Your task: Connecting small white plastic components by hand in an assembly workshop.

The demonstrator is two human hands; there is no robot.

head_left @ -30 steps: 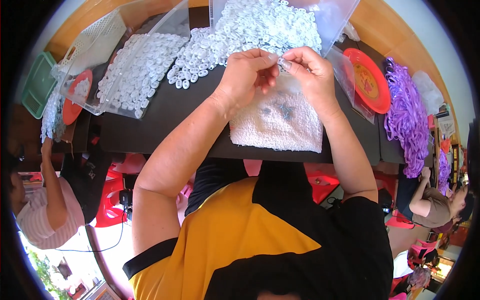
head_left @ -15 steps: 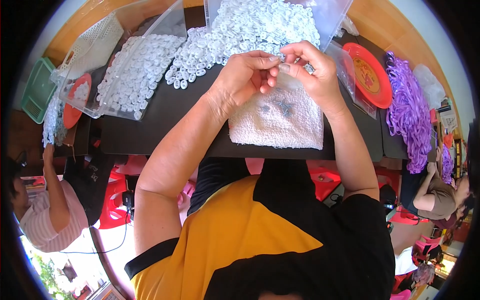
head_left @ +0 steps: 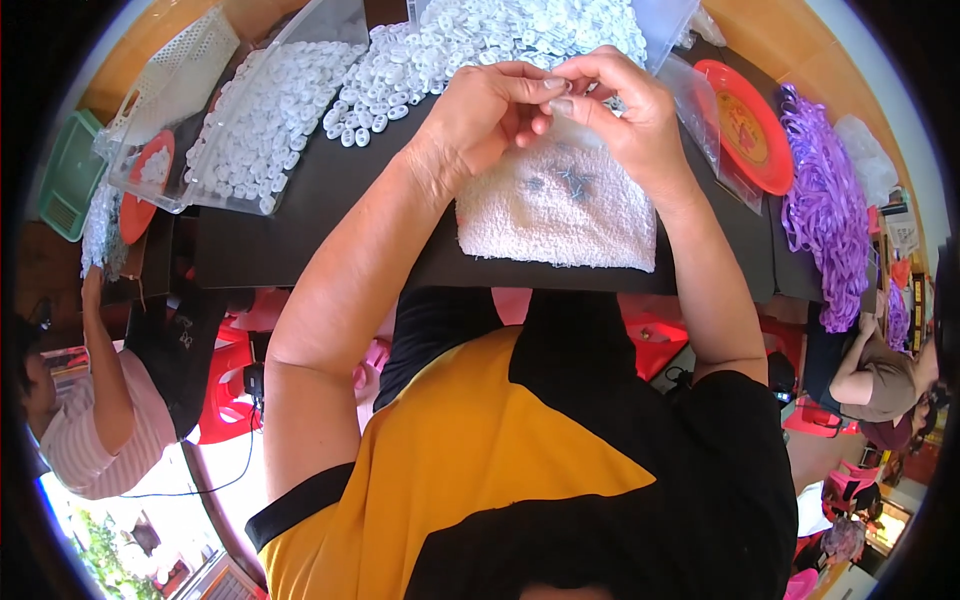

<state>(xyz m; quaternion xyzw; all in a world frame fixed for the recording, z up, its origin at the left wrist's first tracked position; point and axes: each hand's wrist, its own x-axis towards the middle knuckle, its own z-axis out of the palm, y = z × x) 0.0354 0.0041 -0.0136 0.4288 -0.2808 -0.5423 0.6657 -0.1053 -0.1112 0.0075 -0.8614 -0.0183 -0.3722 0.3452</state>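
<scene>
Two hands meet above a white towel (head_left: 560,215) spread at the near edge of the dark worktop (head_left: 300,210). The left hand (head_left: 480,105) and right hand (head_left: 630,110) pinch fingertips together on something tiny between them; what it is cannot be made out. A few small dark metal bits (head_left: 572,180) lie on the towel just below. Beyond the hands sits a heap of white plastic rings (head_left: 480,40). To the right lie a red plate (head_left: 748,125) and purple ribbon (head_left: 825,205).
</scene>
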